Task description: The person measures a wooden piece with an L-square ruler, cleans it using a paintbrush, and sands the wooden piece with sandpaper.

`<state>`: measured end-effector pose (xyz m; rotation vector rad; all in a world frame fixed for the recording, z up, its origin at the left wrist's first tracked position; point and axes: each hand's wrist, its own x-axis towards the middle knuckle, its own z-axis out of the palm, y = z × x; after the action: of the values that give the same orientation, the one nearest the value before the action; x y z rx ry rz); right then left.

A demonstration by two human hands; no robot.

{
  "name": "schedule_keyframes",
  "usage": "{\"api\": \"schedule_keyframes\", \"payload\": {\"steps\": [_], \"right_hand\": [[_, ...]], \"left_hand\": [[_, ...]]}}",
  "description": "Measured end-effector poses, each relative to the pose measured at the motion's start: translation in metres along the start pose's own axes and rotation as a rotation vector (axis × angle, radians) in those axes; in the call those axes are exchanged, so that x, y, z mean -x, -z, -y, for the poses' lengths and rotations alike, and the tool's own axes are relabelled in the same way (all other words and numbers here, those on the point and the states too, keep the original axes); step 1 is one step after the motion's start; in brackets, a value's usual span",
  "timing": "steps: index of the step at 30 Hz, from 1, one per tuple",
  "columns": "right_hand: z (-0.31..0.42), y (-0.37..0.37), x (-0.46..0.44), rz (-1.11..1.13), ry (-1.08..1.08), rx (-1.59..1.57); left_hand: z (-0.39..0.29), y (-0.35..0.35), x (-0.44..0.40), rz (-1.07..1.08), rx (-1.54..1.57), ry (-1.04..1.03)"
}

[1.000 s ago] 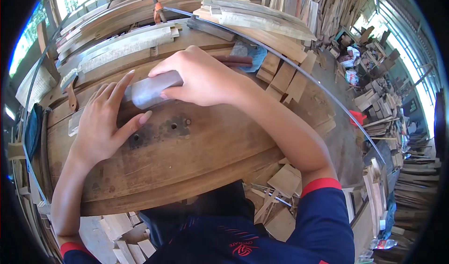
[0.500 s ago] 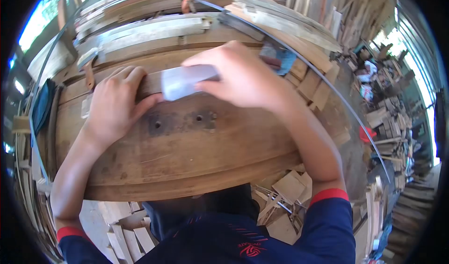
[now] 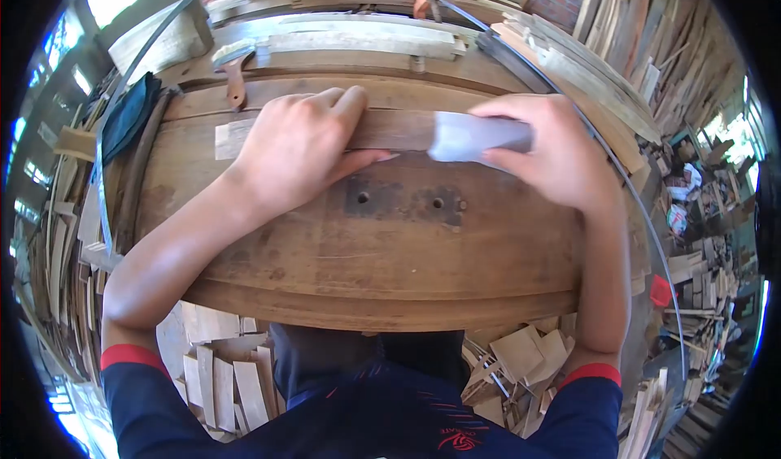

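Note:
A narrow strip of brown wood (image 3: 394,128) lies crosswise on the wooden workbench (image 3: 382,260). My left hand (image 3: 297,142) is closed over its left part, thumb along the near edge and fingers over the far side. Near the strip's right end, my right hand (image 3: 561,150) grips a grey-white folded sheet that looks like sandpaper (image 3: 460,137), thumb on the near side and fingers beyond. The sheet lies over the strip and hides the wood beneath; its edge is blurred. Closer to me, two dark patches with holes (image 3: 399,203) mark the bench top.
A brush with a wooden handle (image 3: 235,83) lies at the back left. Stacked boards (image 3: 358,40) and an orange-handled tool (image 3: 425,2) stand behind. A long thin metal strip (image 3: 651,207) curves along the right. Wood offcuts (image 3: 220,386) cover the floor below.
My right hand has slid the sandpaper rightward along the wood, away from my left hand. My left hand keeps its hold. The whole view has shifted, so the bench appears farther right.

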<state>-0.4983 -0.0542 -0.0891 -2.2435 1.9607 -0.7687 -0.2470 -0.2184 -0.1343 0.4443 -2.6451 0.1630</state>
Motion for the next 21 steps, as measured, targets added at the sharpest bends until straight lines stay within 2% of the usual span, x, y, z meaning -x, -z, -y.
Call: {"api": "schedule_keyframes", "payload": {"steps": [1,3,5,8,10,15,18,20,21], "right_hand": [[-0.006,0.008,0.006,0.009,-0.049,-0.021],[-0.015,0.018,0.013,0.031,-0.142,-0.064],[-0.015,0.009,0.008,0.002,-0.064,-0.065],[-0.003,-0.012,-0.001,-0.018,0.057,-0.115],[0.007,-0.023,-0.006,-0.033,0.159,-0.099],[-0.004,-0.001,0.007,0.113,-0.065,-0.205],[-0.013,-0.006,0.008,0.084,-0.027,-0.257],[-0.002,-0.017,-0.002,0.13,0.008,-0.152],[0.002,-0.026,-0.004,0.075,0.06,-0.13]], "left_hand": [[0.0,0.001,0.0,-0.031,0.035,-0.034],[-0.001,0.011,-0.004,0.084,0.092,0.025],[-0.003,0.017,-0.004,0.126,0.144,0.07],[0.002,0.001,-0.002,-0.035,0.248,0.014],[0.005,0.001,0.001,-0.052,0.325,-0.063],[0.01,0.001,-0.003,-0.027,0.462,-0.122],[0.016,0.009,-0.004,0.039,0.506,-0.076],[0.014,0.01,-0.006,0.044,0.527,-0.091],[0.012,0.015,-0.006,0.08,0.539,-0.112]]}}
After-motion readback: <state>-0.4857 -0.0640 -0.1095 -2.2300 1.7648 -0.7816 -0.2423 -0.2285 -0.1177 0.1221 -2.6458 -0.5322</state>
